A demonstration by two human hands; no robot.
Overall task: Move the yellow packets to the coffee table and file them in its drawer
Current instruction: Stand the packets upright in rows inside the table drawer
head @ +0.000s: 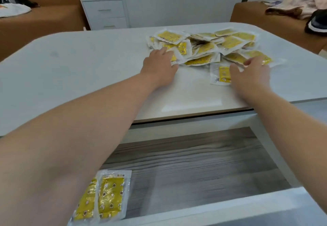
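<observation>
Head view: the coffee table's drawer [203,169] stands pulled open toward the person, and two yellow packets [106,196] lie side by side in its near-left corner. The rest of its grey wood-grain floor is bare.

Beyond the drawer, on the coffee table [79,63], the heap of yellow packets [208,49] is still unfiled. One loose packet [220,74] lies on the heap's drawer-facing side.

The left hand [160,66] reaches past the drawer, its fingers laid fairly straight on the heap's left edge, gripping nothing that I can see. The right hand [251,73] reaches to the heap's right edge, partly over the loose packet. It is blurred, so whether its fingers pinch a packet cannot be told.

The step in hand looks like gathering the next batch for filing. The next move probably calls for drawing packets together, closing on a few, and laying them in the drawer beside the two already there.
</observation>
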